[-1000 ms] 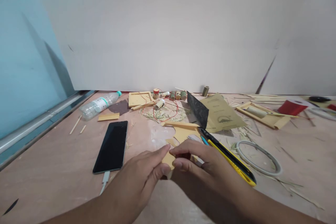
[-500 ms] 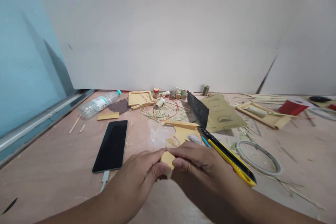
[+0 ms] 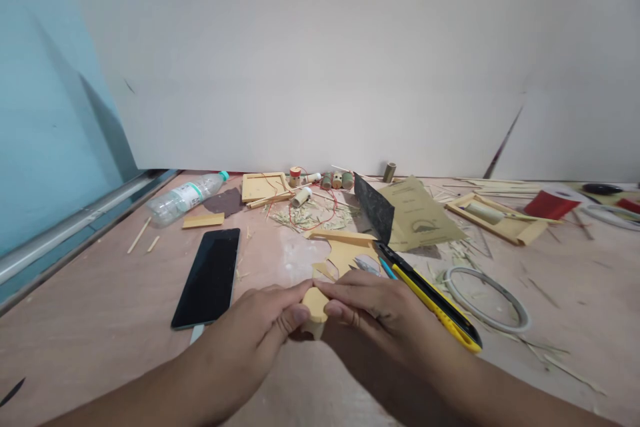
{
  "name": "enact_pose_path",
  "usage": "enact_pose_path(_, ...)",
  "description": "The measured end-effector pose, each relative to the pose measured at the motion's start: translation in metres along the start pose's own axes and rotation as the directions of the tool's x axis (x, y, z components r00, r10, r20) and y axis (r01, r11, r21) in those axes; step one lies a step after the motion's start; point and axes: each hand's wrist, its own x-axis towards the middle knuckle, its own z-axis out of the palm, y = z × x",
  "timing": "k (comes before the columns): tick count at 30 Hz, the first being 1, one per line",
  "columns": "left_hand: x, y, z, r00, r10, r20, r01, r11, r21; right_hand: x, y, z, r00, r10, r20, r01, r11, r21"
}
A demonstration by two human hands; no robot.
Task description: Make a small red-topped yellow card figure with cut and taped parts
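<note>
Okay, looks like squaring up a disc (image 3: 315, 303) on the pale stub (image 3: 314, 331), pinched at the rim by fingers of left hand (image 3: 265, 320) and right hand (image 3: 387, 317), over the near surface (image 3: 100, 347). Probably calls for gentle, even pressure next. Versus a second ago, far less covered, with right thumb and forefinger closer together.

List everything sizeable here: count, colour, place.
board: 1, white, back
wall: 1, blue, left
table: 1, pinkish, below
bottle: 1, clear, left
scrap: 1, brown, left
phone: 1, black, left
frames: 2, tan, back
cylinders: several, mixed, back
shavings: many, pale, scattered
folded sheet: 1, black/tan, centre
knife: 1, black/yellow, right
card pieces: several, yellow, centre
ring: 1, white, beside knife
roll: 1, red, right
held piece: 1, yellow, between hands
left hand, right hand: 1 each, front
</note>
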Motion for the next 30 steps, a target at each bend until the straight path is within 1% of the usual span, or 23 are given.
enact_pose_path(4,0.001,-0.007,0.0,1.0,-0.012,-0.01,0.013,0.998,0.059,0.0,0.001,-0.002,1.0,-0.001,0.001,0.001,1.0,-0.025)
enact_pose_path(9,0.001,-0.003,-0.001,0.999,-0.019,-0.028,0.022,0.992,0.125,0.004,-0.005,-0.006,0.998,-0.054,0.023,0.053,0.998,0.032)
enact_pose_path(15,-0.002,0.001,0.001,0.999,0.011,-0.045,-0.003,0.986,0.169,0.003,-0.013,-0.002,0.999,-0.003,-0.034,0.003,1.0,-0.008)
enact_pose_path(22,-0.001,0.006,0.002,0.998,-0.007,-0.061,0.017,0.985,0.173,0.002,-0.015,0.001,1.0,0.014,-0.024,-0.014,1.0,0.013)
enact_pose_path(24,0.0,0.006,0.003,0.998,-0.026,-0.065,0.037,0.984,0.175,0.002,-0.015,0.0,1.0,0.01,-0.013,-0.01,1.0,0.012)
enact_pose_path(28,-0.002,-0.001,0.005,0.986,-0.093,-0.135,0.124,0.963,0.238,0.001,-0.015,-0.001,1.0,0.002,-0.012,-0.002,1.0,-0.02)
enact_pose_path(30,-0.003,-0.004,0.007,0.988,-0.087,-0.13,0.12,0.954,0.275,0.0,-0.016,0.0,1.0,-0.008,-0.016,0.007,0.999,-0.054)
